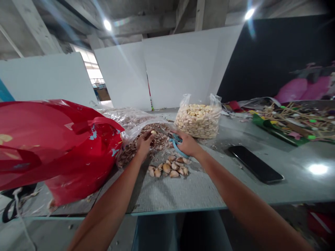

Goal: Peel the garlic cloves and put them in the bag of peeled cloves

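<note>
Between the fingertips of my left hand (144,142) is a pale garlic clove (153,132). My right hand (188,143) grips a pair of scissors (177,141) with light blue handles, and the blades point left toward the clove. Whether the blades touch it I cannot tell. Below both hands lies a small heap of unpeeled garlic cloves (167,168) on the grey table. Behind the hands, brown garlic skins (131,150) spill from a clear plastic bag. An upright clear bag of peeled garlic cloves (201,120) stands just beyond my right hand.
A large red plastic bag (65,146) bulges over the left side of the table (167,195). At right lies a black phone (255,164). Farther right are thin sticks with coloured tips (295,118) on green wrapping. White panels (188,66) stand behind the table.
</note>
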{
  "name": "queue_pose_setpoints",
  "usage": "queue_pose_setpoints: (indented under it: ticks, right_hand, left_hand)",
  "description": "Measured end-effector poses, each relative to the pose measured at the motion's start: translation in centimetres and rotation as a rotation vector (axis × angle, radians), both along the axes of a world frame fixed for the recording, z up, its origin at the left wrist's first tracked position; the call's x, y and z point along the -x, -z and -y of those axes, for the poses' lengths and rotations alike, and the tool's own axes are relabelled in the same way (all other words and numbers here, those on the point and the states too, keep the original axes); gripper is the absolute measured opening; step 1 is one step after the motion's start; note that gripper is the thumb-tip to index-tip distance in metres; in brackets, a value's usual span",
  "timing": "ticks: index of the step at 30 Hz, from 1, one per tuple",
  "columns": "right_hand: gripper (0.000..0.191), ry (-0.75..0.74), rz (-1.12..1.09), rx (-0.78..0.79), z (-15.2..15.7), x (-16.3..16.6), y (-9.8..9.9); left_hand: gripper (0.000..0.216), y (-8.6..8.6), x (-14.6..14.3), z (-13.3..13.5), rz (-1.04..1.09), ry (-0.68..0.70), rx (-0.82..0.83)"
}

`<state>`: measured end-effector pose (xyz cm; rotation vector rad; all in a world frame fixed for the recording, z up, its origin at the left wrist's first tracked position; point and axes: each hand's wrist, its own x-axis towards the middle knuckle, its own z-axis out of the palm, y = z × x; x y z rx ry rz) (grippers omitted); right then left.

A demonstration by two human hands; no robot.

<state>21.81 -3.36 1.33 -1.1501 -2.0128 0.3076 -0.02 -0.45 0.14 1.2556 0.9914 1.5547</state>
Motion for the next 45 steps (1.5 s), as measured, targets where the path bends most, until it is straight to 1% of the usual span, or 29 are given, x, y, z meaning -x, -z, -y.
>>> queue_pose_setpoints:
  ticks: [4,6,10,17,24,31,37,41,43,45]
  right_hand:
    - [0.043,0.063,0.144,-0.084,0.2,0.5,0.2]
    - [0.043,0.076,0.176,-0.112,0.3,0.4,0.1]
    - [0.045,0.055,0.219,-0.148,0.4,0.2,-0.1]
    - [0.044,0.073,0.3,-0.136,0.3,0.4,0.1]
    - [0.045,0.044,0.297,-0.092,0.6,0.6,-0.1]
    - [0.046,0.014,0.289,-0.055,0.4,0.4,0.1]
    - [0.044,0.011,0.298,-0.063,-0.2,0.0,0.5]
    - [0.046,-0.043,0.302,-0.032,-0.3,-0.2,0.2]
    - [0.045,-0.055,0.286,-0.036,-0.2,-0.2,0.1]
    - [0.042,-0.031,0.239,-0.055,-0.1,-0.1,0.1]
  left_hand:
    - [0.043,0.1,-0.1,0.1,0.01,0.059,-0.001]
    - [0.042,0.0,-0.1,0.1,0.023,0.08,0.005]
    - [0.041,0.0,-0.1,-0.1,0.008,0.083,0.013]
    - [0.034,0.3,0.2,-0.5,0.007,0.097,0.002]
    - [0.037,0.6,0.2,-0.5,0.025,0.089,0.049]
    - [0.038,0.1,0.1,0.0,0.005,0.081,0.057]
    - [0.039,0.1,0.1,0.0,0.004,0.083,0.059]
    - [0.042,0.1,0.1,0.1,0.029,0.096,0.053]
    - [0.042,0.0,0.0,0.3,0.036,0.109,0.05]
    - [0.042,-0.2,-0.1,0.4,0.043,0.127,0.046]
